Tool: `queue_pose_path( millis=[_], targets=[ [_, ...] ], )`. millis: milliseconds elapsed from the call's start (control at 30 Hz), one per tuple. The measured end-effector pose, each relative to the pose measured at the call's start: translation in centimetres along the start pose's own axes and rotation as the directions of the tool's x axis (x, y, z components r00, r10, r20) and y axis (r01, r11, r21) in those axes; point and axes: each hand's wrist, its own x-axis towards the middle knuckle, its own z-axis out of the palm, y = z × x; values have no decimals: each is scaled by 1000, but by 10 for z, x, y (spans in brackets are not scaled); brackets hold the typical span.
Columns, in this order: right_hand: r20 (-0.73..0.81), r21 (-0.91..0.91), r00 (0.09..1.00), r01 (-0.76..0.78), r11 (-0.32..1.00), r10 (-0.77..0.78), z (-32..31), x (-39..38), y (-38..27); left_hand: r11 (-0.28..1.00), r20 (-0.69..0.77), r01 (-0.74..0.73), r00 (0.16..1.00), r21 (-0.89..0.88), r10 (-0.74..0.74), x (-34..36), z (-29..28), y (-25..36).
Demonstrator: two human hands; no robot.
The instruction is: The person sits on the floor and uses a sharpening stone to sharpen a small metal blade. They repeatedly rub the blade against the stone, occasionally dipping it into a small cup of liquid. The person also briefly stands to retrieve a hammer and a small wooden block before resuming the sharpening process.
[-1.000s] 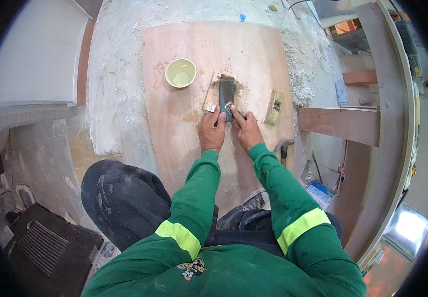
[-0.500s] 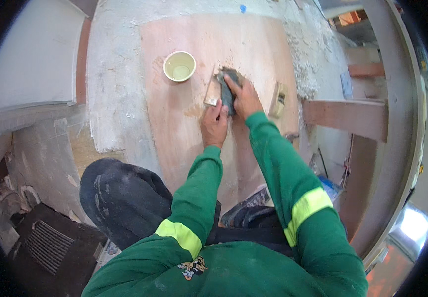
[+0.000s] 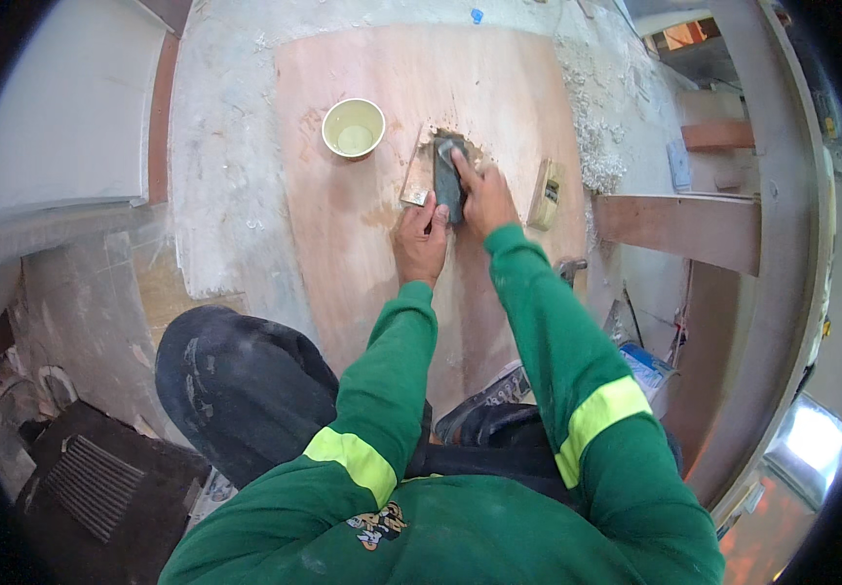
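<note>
The dark grey block (image 3: 448, 190) is long, flat and narrow, lying about midway between the board's left and right edges, nearer its far edge than its near one. Brown, wet-looking smears and crumbs ring its far end. The left hand (image 3: 421, 244) pinches the block's near end between thumb and fingers. The right hand (image 3: 488, 200) reaches over from the board's right side, forefinger stretched out and pressing on the block's far half; whether its thumb closes underneath, I cannot tell. A thin wooden strip (image 3: 418, 182) lies just beside the block's left side. Toward the left edge of the board (image 3: 363, 283) stands a pale cup (image 3: 353, 129). A wooden plane (image 3: 545, 195) sits near the right edge, close to the right hand. White shavings (image 3: 598, 161) gather beyond that edge.
</note>
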Motion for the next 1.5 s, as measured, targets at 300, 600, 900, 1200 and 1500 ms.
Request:
queue_pose_path(
  millis=[300,600,900,1200,1500],
  targets=[
    [-55,-38,996,-77,996,75,-2,16,-2,987,-18,-116,993,108,118,-5,1,0],
    [16,-34,989,-146,989,147,-7,-13,-8,997,-32,-65,997,27,66,1,6,-2],
    [63,2,978,-199,980,198,-2,-52,-21,997,-37,-63,997,37,64,0,3,0],
    [-5,38,983,-185,982,185,14,-33,-11,999,-19,-21,1000,28,21,-2,1,3],
    [-318,143,948,50,988,-2,20,49,42,994,50,-58,997,96,53,-7,10,19]
  ],
)
